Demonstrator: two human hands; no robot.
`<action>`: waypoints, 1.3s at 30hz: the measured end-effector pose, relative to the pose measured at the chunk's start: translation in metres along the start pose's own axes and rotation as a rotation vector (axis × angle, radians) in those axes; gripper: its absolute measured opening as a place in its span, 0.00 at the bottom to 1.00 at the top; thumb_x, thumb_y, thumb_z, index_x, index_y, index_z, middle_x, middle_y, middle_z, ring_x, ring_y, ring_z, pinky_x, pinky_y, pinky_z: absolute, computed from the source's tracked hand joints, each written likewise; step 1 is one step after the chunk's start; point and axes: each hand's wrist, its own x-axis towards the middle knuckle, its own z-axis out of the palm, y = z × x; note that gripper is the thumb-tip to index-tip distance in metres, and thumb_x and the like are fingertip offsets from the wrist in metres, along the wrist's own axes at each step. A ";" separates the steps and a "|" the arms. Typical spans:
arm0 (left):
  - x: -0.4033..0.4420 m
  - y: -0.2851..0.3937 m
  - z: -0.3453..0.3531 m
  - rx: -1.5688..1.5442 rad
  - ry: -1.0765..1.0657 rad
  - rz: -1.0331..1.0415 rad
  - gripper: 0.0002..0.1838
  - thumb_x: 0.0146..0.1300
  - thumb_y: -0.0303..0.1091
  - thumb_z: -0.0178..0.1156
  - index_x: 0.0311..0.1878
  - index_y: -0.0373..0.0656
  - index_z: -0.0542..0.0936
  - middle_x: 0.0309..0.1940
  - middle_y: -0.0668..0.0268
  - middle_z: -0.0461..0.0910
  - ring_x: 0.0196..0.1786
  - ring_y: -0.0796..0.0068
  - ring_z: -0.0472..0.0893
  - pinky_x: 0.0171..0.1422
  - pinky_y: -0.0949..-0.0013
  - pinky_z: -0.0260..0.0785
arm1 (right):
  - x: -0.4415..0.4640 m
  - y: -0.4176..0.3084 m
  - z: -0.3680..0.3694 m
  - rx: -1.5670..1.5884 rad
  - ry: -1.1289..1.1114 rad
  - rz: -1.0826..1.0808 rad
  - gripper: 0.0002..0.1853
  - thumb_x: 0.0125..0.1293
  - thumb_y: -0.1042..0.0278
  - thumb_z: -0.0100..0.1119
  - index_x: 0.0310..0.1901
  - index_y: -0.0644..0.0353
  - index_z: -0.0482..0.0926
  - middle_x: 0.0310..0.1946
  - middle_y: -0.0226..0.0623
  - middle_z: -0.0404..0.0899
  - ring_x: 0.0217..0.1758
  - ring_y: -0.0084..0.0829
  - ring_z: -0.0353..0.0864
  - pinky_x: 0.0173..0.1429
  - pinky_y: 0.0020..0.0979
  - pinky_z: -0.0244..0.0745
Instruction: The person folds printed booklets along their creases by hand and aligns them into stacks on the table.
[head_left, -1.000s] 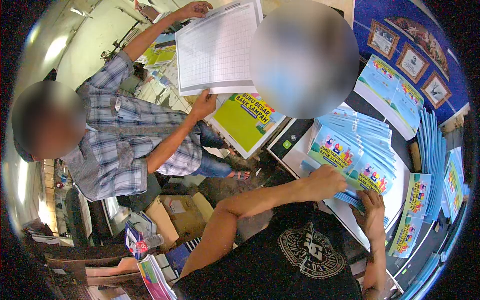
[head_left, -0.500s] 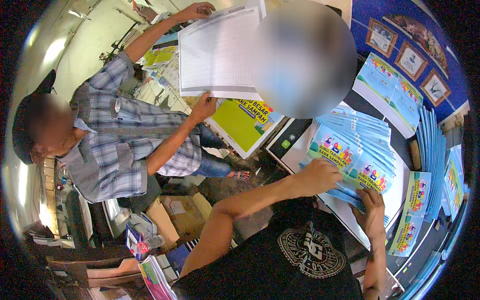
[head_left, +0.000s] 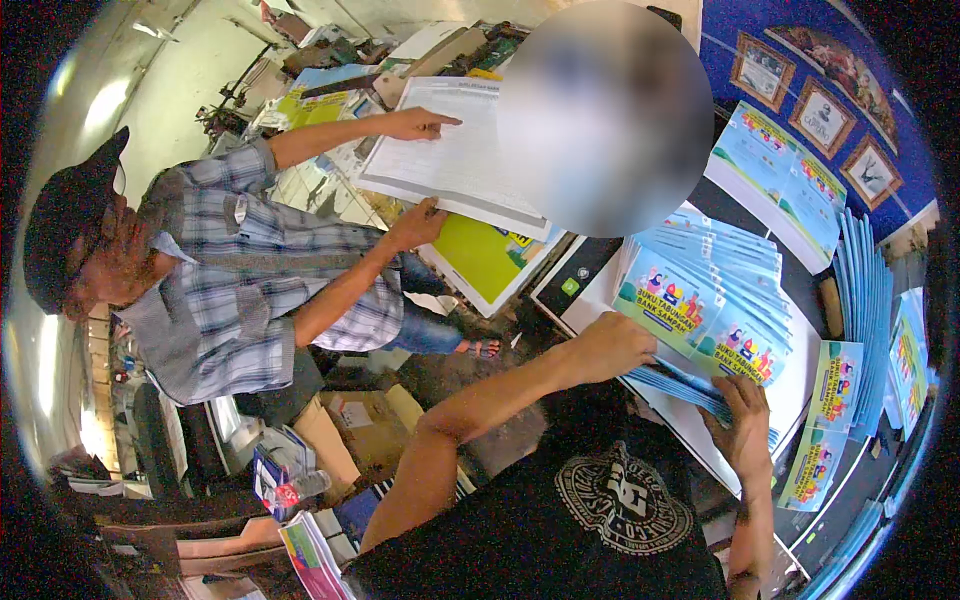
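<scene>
Just beyond the right hand (head_left: 742, 412): blue booklets (head_left: 655, 302) fanned out, near edge held by it | left hand (head_left: 618, 347) curled at same edge, whether anything is pinched cannot be told | judged light, bendable, slippery; best gripped by edges

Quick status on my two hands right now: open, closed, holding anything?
Left hand: fingers curled beside the booklets; cannot tell whether its grip holds one.
Right hand: closed around an end of the booklets.
</scene>
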 end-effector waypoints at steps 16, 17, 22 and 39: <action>-0.052 -0.024 -0.025 -0.101 0.308 -0.173 0.11 0.57 0.40 0.74 0.39 0.46 0.88 0.36 0.65 0.88 0.39 0.61 0.87 0.48 0.61 0.77 | -0.002 0.003 0.003 -0.012 0.003 -0.013 0.26 0.47 0.72 0.77 0.51 0.61 0.82 0.47 0.45 0.81 0.50 0.49 0.81 0.56 0.46 0.76; -0.057 -0.025 -0.024 -0.123 0.336 -0.199 0.10 0.56 0.39 0.74 0.38 0.45 0.89 0.35 0.65 0.89 0.39 0.61 0.87 0.47 0.61 0.77 | 0.000 0.003 0.003 -0.017 0.023 -0.030 0.26 0.46 0.74 0.78 0.51 0.61 0.82 0.46 0.45 0.81 0.48 0.50 0.81 0.55 0.45 0.76; -0.070 -0.030 -0.020 -0.283 0.419 -0.310 0.10 0.58 0.34 0.75 0.41 0.42 0.89 0.38 0.60 0.89 0.40 0.64 0.89 0.46 0.64 0.80 | 0.003 0.004 0.002 -0.018 0.003 -0.037 0.26 0.46 0.74 0.78 0.50 0.62 0.82 0.46 0.46 0.81 0.49 0.50 0.81 0.55 0.45 0.76; -0.070 0.029 0.025 -0.531 0.325 -0.309 0.42 0.67 0.42 0.68 0.77 0.34 0.61 0.76 0.47 0.63 0.76 0.52 0.67 0.80 0.57 0.58 | 0.006 0.000 0.000 -0.046 0.001 -0.019 0.25 0.48 0.71 0.78 0.49 0.62 0.81 0.45 0.45 0.81 0.48 0.48 0.81 0.54 0.45 0.75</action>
